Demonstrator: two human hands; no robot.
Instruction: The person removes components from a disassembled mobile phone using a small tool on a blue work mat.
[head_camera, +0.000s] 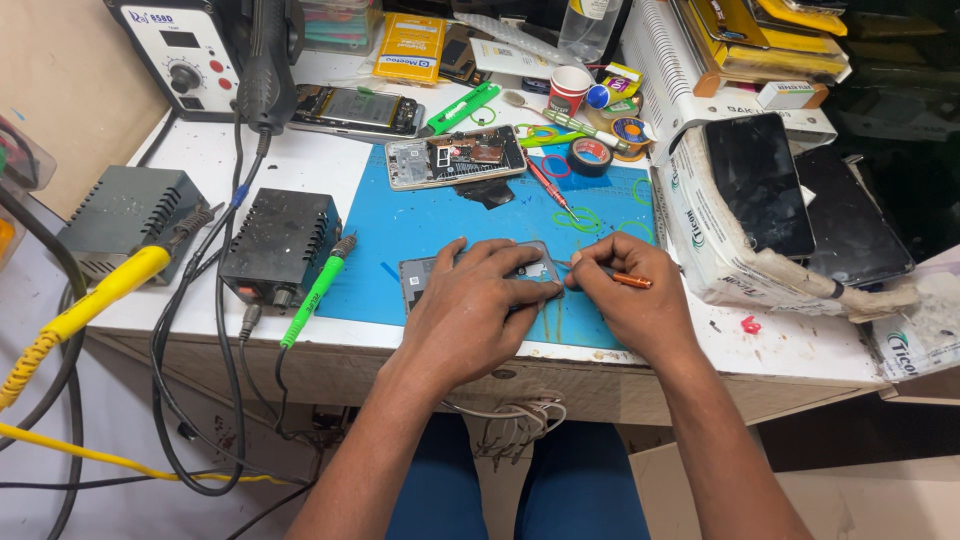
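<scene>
Bright, even overhead light, soft shadows under the hands (540, 300), sharp centre, slight wide-angle bending at the edges.

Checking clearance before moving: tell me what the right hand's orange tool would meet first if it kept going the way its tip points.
Probably the phone under the left hand; the right hand aims the orange tool leftward at its edge.
</scene>
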